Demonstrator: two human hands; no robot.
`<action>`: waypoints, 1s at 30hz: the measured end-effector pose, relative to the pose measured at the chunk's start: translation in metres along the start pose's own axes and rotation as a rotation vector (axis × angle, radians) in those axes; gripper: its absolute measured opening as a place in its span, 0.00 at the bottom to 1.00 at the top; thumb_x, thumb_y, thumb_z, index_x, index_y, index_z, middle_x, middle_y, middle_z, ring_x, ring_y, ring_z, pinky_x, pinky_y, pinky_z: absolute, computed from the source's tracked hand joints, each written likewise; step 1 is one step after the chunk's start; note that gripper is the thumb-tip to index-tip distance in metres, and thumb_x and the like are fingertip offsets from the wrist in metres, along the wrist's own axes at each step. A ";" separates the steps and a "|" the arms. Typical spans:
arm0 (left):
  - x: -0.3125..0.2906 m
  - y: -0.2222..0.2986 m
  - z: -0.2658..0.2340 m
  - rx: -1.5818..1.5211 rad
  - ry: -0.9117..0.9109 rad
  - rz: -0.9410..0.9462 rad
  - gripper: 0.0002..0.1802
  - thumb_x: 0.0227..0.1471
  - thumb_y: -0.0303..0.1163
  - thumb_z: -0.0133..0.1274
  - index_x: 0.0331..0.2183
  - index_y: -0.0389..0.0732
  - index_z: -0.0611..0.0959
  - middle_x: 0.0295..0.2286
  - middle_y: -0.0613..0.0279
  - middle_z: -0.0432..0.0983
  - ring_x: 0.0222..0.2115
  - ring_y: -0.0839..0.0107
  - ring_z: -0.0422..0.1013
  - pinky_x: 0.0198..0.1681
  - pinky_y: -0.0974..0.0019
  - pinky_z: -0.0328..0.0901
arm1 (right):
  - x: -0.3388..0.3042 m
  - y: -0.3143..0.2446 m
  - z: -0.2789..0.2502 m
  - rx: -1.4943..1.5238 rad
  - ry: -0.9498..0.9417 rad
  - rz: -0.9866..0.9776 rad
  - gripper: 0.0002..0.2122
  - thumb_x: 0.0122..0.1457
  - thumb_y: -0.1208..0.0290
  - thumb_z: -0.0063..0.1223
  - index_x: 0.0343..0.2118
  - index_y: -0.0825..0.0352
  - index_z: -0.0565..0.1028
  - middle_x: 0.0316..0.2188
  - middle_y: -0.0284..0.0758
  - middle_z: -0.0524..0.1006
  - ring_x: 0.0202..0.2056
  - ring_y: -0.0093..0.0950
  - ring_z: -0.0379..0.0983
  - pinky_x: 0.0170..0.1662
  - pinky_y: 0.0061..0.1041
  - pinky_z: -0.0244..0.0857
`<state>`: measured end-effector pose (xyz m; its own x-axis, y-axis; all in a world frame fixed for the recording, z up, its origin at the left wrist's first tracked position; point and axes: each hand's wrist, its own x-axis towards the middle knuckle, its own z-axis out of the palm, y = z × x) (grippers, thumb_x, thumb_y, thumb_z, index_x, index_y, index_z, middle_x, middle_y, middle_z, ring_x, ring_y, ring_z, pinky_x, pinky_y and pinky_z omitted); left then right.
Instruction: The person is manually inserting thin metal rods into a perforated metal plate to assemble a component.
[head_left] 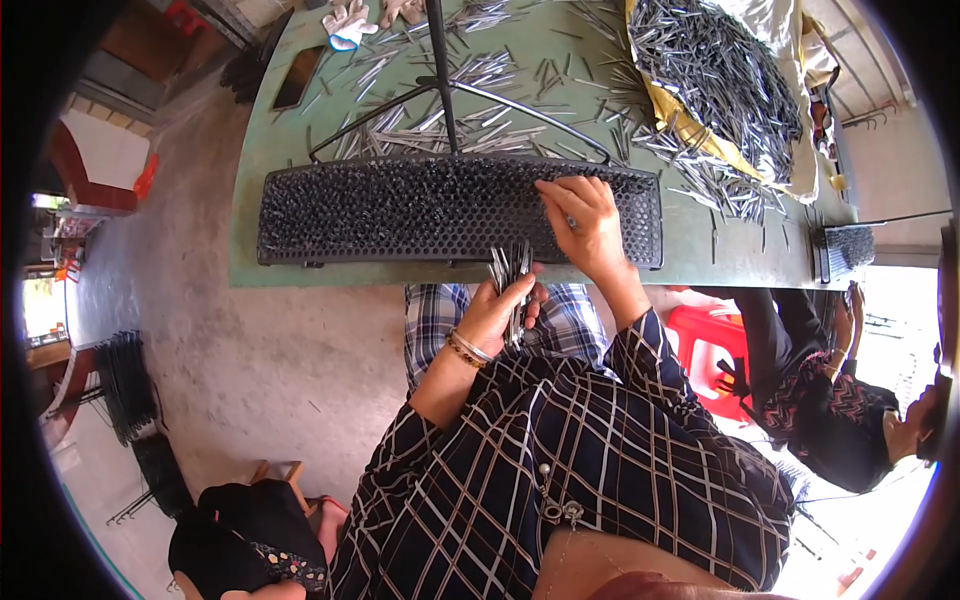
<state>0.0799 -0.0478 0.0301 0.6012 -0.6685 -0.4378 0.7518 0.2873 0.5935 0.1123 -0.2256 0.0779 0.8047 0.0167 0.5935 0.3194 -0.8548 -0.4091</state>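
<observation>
A long black perforated panel (400, 215) stands tilted along the near edge of the green table, held by a black metal frame (440, 90) behind it. Dark pieces stick in many of its holes, mostly at the left and middle; bare holes show lower down and to the right. My left hand (503, 303) is closed round a bunch of thin metal strips (512, 265) just below the panel's lower edge. Over the panel's right part, my right hand (585, 220) has its thumb and fingertips pinched together at the surface. What they hold, if anything, is too small to make out.
Loose metal strips (480, 75) lie scattered behind the panel. A large open sack (690, 135) full of strips lies at the far right. A phone-like dark slab (299, 78) and white gloves (348, 24) lie far left. A co-worker (830, 410) sits at right near a red stool (705, 350).
</observation>
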 end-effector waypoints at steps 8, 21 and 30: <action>-0.007 0.009 0.004 0.008 -0.058 0.092 0.16 0.56 0.36 0.49 0.44 0.38 0.74 0.27 0.63 0.73 0.21 0.79 0.67 0.21 0.76 0.62 | -0.012 -0.020 -0.008 0.731 -0.509 0.732 0.11 0.52 0.67 0.59 0.31 0.72 0.79 0.21 0.33 0.77 0.23 0.19 0.71 0.26 0.21 0.64; -0.006 0.003 -0.007 -0.029 0.049 0.056 0.16 0.55 0.37 0.51 0.43 0.37 0.75 0.26 0.64 0.73 0.21 0.80 0.67 0.20 0.76 0.62 | 0.006 -0.011 -0.001 0.766 -0.192 0.790 0.12 0.57 0.68 0.53 0.36 0.73 0.75 0.25 0.30 0.75 0.26 0.16 0.69 0.31 0.16 0.64; -0.007 0.002 -0.006 -0.024 0.019 0.048 0.16 0.55 0.37 0.51 0.43 0.38 0.75 0.26 0.64 0.72 0.21 0.79 0.67 0.20 0.76 0.62 | 0.010 -0.004 0.020 0.562 -0.083 0.509 0.08 0.57 0.71 0.53 0.37 0.69 0.75 0.27 0.33 0.76 0.28 0.19 0.72 0.32 0.21 0.66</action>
<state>0.0791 -0.0383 0.0302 0.6417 -0.6403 -0.4223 0.7281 0.3355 0.5977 0.1294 -0.2110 0.0717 0.9486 -0.2513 0.1923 0.0878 -0.3749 -0.9229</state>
